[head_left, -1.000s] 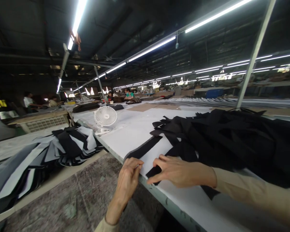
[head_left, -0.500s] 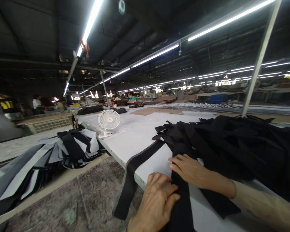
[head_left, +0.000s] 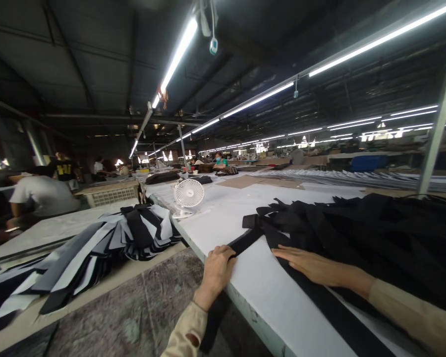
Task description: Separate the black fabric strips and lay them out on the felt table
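My left hand (head_left: 218, 270) is at the edge of the white-topped table (head_left: 267, 287), its fingers curled over a black fabric strip (head_left: 247, 241). One end of that strip lies on the table by the heap, and the other appears to hang below the edge, partly behind my forearm. My right hand (head_left: 312, 264) lies flat with fingers stretched out on another black fabric strip (head_left: 342, 310), which runs toward the lower right. Beside it spreads a large tangled heap of black fabric strips (head_left: 390, 233).
A small white fan (head_left: 189, 193) stands at the table's left edge. On a lower surface to the left lies a fanned stack of black, grey and white strips (head_left: 96, 248). A metal post (head_left: 440, 114) rises at right. Several people, one in a grey shirt (head_left: 44, 193), are further back.
My left hand has moved up and left, from the strip near my right hand to the one over the table edge. My right hand has flattened out. The view has swung left.
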Demonstrator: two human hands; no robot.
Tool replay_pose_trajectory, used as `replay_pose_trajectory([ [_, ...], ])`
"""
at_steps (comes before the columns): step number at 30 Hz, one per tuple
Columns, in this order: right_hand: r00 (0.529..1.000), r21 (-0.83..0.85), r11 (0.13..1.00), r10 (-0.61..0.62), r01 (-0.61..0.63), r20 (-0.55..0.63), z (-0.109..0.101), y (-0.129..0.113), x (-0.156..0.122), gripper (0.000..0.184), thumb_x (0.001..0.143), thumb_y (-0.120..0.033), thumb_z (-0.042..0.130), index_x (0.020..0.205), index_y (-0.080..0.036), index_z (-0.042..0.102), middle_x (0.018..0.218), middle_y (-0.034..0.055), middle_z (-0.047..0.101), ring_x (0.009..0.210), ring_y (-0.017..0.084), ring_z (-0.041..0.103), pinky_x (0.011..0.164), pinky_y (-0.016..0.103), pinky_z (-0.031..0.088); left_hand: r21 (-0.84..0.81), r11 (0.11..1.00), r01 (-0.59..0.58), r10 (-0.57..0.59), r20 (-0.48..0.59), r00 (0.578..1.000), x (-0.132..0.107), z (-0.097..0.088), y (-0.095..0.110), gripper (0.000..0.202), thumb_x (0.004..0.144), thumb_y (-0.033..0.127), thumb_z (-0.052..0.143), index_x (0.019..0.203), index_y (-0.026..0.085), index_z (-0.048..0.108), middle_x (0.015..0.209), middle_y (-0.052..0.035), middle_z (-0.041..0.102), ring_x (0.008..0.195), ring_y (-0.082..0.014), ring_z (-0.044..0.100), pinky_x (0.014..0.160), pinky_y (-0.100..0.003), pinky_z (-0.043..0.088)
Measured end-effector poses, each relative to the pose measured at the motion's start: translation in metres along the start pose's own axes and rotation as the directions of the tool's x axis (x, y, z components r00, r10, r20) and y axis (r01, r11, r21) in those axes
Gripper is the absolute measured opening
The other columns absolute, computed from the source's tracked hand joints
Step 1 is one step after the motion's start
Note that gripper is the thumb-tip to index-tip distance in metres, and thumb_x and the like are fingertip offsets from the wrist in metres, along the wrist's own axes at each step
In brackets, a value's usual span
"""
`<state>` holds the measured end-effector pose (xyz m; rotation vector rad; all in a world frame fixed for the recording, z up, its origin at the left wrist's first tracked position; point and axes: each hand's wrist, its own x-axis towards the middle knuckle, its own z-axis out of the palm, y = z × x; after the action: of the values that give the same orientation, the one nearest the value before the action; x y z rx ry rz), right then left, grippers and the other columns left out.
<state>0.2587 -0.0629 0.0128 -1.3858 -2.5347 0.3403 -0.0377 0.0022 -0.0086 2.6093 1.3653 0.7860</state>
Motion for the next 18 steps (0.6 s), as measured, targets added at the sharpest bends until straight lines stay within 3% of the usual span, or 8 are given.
replay_pose_trajectory([
  [5,0.974,-0.245,0.955,0.121,-0.167,-0.193,-0.013,0.055,-0.007,0.053,0.077,-0.004,0.042,0.123,-0.022,0.061,0.13,0.0088,0.055,0.127,0.031,0.042,0.106,0.052,0.033,0.02,1.0,-0.022,0.023,-0.056,0.998,-0.024,-0.012,-0.008,0.027,0.09,0.012,0.039,0.091,0.02,0.064,0.099,-0.0036,0.065,0.096,-0.0214,0.055,0.086,-0.037,0.042],
  [8,0.952,-0.288,0.929,0.156,-0.232,-0.264,-0.019,0.054,-0.009,0.049,0.076,-0.006,0.045,0.12,-0.019,0.063,0.125,0.0111,0.059,0.123,0.033,0.047,0.105,0.053,0.036,-0.051,0.991,-0.121,0.114,-0.111,0.987,-0.048,-0.015,-0.006,0.028,0.092,0.014,0.035,0.089,0.02,0.062,0.096,-0.0039,0.065,0.091,-0.0199,0.056,0.083,-0.036,0.042],
  [12,0.931,-0.285,0.946,0.041,-0.153,-0.362,-0.02,0.001,-0.004,0.035,0.091,-0.021,0.039,0.114,-0.019,0.065,0.119,0.0105,0.063,0.115,0.029,0.053,0.102,0.05,0.038,-0.113,0.961,-0.253,0.233,-0.164,0.958,-0.083,-0.017,0.002,0.027,0.094,0.017,0.033,0.087,0.02,0.059,0.094,-0.0049,0.065,0.087,-0.0181,0.058,0.078,-0.034,0.044],
  [15,0.944,-0.224,0.97,-0.158,0.094,-0.29,-0.013,-0.051,-0.001,0.032,0.095,-0.025,0.037,0.112,-0.02,0.064,0.11,0.0071,0.065,0.104,0.021,0.057,0.095,0.039,0.043,-0.043,0.925,-0.378,0.365,-0.177,0.914,-0.102,-0.018,0.005,0.025,0.093,0.017,0.034,0.088,0.02,0.059,0.091,-0.0051,0.066,0.082,-0.0173,0.06,0.073,-0.03,0.046],
  [18,0.944,-0.228,0.957,-0.232,0.178,-0.235,0.001,-0.087,-0.002,0.025,0.093,-0.024,0.043,0.105,-0.022,0.064,0.102,0.0044,0.065,0.093,0.018,0.057,0.086,0.035,0.045,0.041,0.872,-0.488,0.487,-0.171,0.856,-0.114,-0.021,0.003,0.027,0.094,0.021,0.033,0.085,0.021,0.058,0.083,-0.003,0.067,0.075,-0.0157,0.061,0.069,-0.027,0.046],
])
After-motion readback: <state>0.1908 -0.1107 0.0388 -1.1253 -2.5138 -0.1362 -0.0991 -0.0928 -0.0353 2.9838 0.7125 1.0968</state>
